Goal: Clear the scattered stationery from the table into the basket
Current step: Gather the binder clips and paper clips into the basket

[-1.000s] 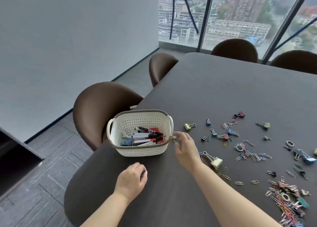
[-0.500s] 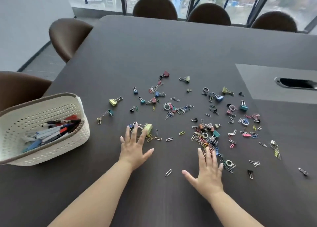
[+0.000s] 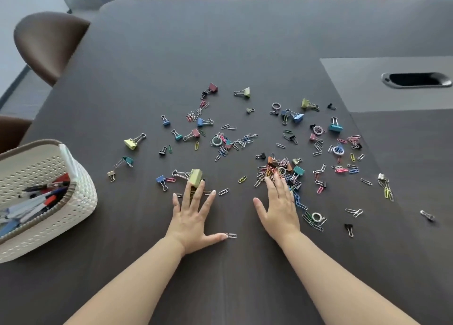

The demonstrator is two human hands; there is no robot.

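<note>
**Pens in the basket, clips all over the table**

Both hands lie palm-down on the dark table [image 3: 220,42], fingers straight and spread, with nothing held in either. The left hand [image 3: 193,216] reaches toward a big olive binder clip [image 3: 196,176], its middle fingertips right at the clip's body. Its thumb tip sits against a lone silver paper clip [image 3: 231,235]. The right hand [image 3: 279,209] has its fingertips at the near edge of a dense heap of coloured paper clips [image 3: 277,169]. From where I stand I cannot say whether the fingers press on the clips or float just above them.

The white basket [image 3: 73,189] stands at the table's left edge, well apart from both hands, and holds a bundle of pens [image 3: 44,197]. That looks like the finished part. Most of the job by count is left. Binder clips, paper clips and a few small rings [image 3: 216,141] are strewn across the middle and right of the table, none of them in the basket as far as I can see. The flat hands suggest a sweep to gather them.
</note>
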